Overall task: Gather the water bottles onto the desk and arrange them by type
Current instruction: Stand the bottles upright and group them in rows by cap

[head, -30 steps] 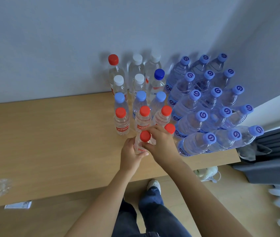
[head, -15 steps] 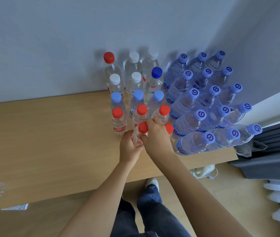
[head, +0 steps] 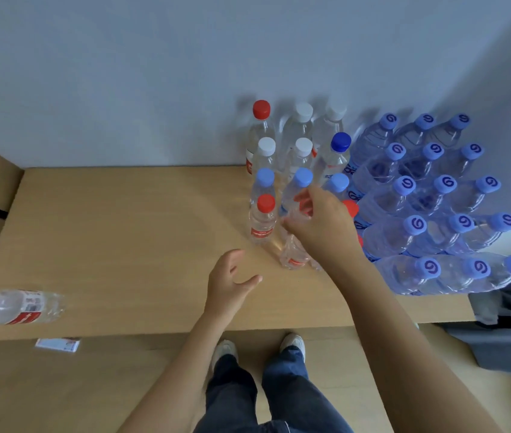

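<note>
We're on the small clear plastic bottle with the red label (head: pixel 294 254), upright on the light wooden desk (head: pixel 123 232) right under our right hand (head: pixel 319 226). That hand sits over the bottle's top, fingers loosely curled around the cap area; cap is hidden, so we can't tell if it's actually pinched or just steadied. Judging by position, it's going in as the front row of the red-cap group. Just left of the hand stands a matching small red-capped bottle (head: pixel 263 218). Behind the fingertips: light-blue-capped small bottles (head: pixel 301 182), then white-capped ones (head: pixel 302 148), one dark-blue cap (head: pixel 340 142). Right of the wrist, the block of larger blue-tinted bottles with swirl-logo caps (head: pixel 444 185), packed tight as its own type.

Left hand (head: pixel 232 282) is off to the near left, fingers spread, holding nothing, over bare desk.

Far left of it, one red-capped clear bottle lying on its side (head: pixel 16 307) at the desk edge, probably next to gather.
</note>
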Available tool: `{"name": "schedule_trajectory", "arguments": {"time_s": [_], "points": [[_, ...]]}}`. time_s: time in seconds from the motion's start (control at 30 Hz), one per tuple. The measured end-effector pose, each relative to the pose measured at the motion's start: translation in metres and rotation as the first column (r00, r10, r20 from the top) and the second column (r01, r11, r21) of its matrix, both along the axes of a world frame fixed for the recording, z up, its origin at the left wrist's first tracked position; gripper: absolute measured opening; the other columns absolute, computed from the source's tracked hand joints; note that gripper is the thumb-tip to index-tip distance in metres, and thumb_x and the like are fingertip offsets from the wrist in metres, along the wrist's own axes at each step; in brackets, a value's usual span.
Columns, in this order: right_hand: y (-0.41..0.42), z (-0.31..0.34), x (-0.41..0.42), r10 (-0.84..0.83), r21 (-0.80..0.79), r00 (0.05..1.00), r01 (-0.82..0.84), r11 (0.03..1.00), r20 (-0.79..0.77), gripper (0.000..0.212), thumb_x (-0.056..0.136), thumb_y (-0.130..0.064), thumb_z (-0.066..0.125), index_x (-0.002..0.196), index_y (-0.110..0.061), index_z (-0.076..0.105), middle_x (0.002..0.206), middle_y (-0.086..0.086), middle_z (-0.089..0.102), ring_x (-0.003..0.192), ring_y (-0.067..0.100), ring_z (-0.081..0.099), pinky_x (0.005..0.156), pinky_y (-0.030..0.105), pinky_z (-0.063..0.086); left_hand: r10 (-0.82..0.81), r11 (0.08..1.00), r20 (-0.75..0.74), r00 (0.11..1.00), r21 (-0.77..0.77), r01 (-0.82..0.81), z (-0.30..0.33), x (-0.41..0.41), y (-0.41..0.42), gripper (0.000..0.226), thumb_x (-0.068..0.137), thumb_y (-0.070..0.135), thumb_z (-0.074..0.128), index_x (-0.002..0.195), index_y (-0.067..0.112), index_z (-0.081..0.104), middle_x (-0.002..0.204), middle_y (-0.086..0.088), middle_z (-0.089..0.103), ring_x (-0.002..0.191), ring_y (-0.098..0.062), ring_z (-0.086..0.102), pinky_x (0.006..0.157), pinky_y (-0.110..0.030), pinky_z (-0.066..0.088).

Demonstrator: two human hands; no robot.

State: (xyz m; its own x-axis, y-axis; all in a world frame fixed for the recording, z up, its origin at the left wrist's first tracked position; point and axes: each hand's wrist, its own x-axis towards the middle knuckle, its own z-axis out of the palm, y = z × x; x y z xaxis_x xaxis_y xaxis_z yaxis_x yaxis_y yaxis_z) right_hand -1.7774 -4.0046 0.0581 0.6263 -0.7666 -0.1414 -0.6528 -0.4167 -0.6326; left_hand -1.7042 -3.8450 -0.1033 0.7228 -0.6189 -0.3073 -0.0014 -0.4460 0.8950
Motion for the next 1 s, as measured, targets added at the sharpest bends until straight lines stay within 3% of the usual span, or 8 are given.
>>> {"name": "schedule_trajectory", "arguments": {"time_s": [0.17,0.43,0.6,0.8,1.0], "points": [[0.040,0.009,0.040,0.105,0.118,0.988,-0.118,0.986,0.109,0.033,0.081,-0.026,0.074,0.110,-0.018,0.061,0.105,-0.003,0.063,0.095,0.013,0.059,0.085,0.033,0.050,0.244,0.970,-0.058,0.968,0.026,-0.243,0.006,0.025,0.073,0.059,0.077,0.014,0.084,0.128,0.015,0.056,0.129,0.003,0.058,0.121,-0.012,0.054,0.104,-0.022,0.042],[0.142,-0.006,0.117,0.412,0.201,0.901,-0.432,0.879,0.136,0.037,0.084,-0.034,0.075,0.117,-0.026,0.058,0.110,-0.008,0.060,0.099,0.011,0.058,0.081,0.029,0.045,0.546,0.837,-0.073,0.835,0.019,-0.546,0.017,0.057,0.189,0.051,0.080,0.015,0.082,0.123,0.021,0.056,0.124,0.006,0.059,0.121,-0.014,0.055,0.106,-0.029,0.043],[0.208,-0.024,0.160,0.546,0.265,0.823,-0.568,0.779,0.157,0.040,0.085,-0.030,0.075,0.121,-0.021,0.058,0.117,0.000,0.059,0.104,0.016,0.057,0.087,0.032,0.046,0.671,0.742,-0.033,0.741,0.017,-0.671,0.019,0.071,0.253,0.047,0.080,0.016,0.082,0.119,0.025,0.057,0.123,0.006,0.061,0.120,-0.012,0.057,0.092,-0.013,0.043],[0.271,-0.051,0.203,0.645,0.292,0.746,-0.662,0.690,0.168,0.047,0.084,-0.023,0.077,0.125,-0.015,0.057,0.125,0.005,0.059,0.113,0.020,0.055,0.088,0.030,0.043,0.759,0.649,-0.048,0.649,-0.007,-0.761,0.024,0.087,0.296,0.052,0.077,0.016,0.085,0.123,0.015,0.061,0.123,0.004,0.063,0.116,-0.010,0.058,0.108,-0.040,0.046],[0.317,-0.066,0.235,0.696,0.319,0.684,-0.724,0.612,0.217,0.060,0.078,-0.019,0.081,0.131,-0.017,0.052,0.127,0.002,0.057,0.107,0.014,0.050,0.083,0.025,0.037,0.793,0.605,-0.067,0.606,-0.026,-0.796,0.028,0.092,0.313,0.051,0.077,0.011,0.084,0.123,0.010,0.061,0.116,0.007,0.063,0.110,-0.004,0.059,0.108,-0.036,0.045]]}}
